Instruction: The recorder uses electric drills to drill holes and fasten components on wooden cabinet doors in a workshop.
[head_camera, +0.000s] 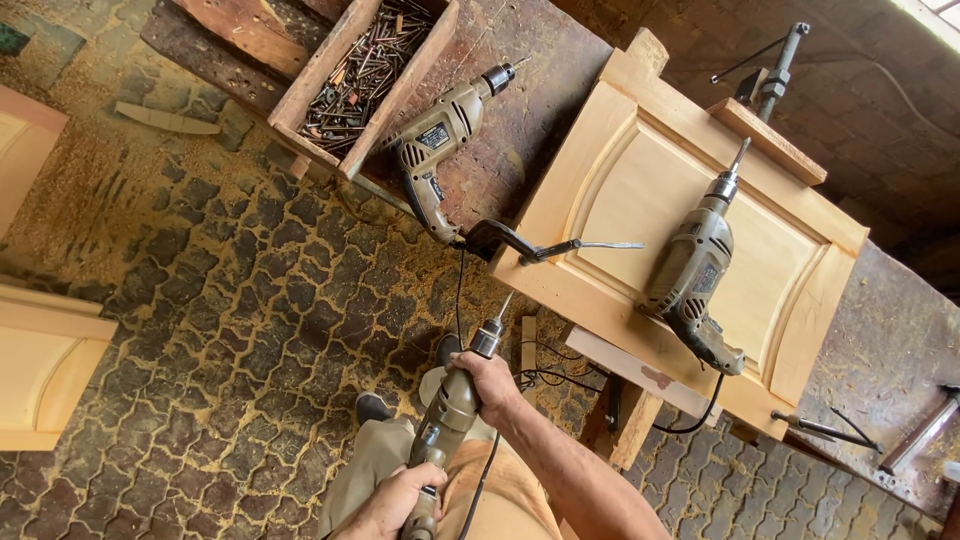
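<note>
Handheld electric drill (447, 415), probably heavy, rigid and nose-weighted: the right hand (487, 385) is wrapped around its front body behind the chuck, the left hand (392, 505) closed on its rear grip. 2 similar drills lie apart, 1 on the workbench (540, 90), 1 on the pale cabinet door (640, 190).

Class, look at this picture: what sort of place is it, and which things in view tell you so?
Most likely a woodworking shop: a pale wooden door panel on a rough workbench, electric drills lying about, and sawdust between the floor pavers.

The left grip (395, 500) hides the handle of the olive-green electric drill (452, 415); the picture's near edge cuts off its base. The far edge crops the open wooden box of screws (362, 75), whose separate pieces are too small to tell.
</note>
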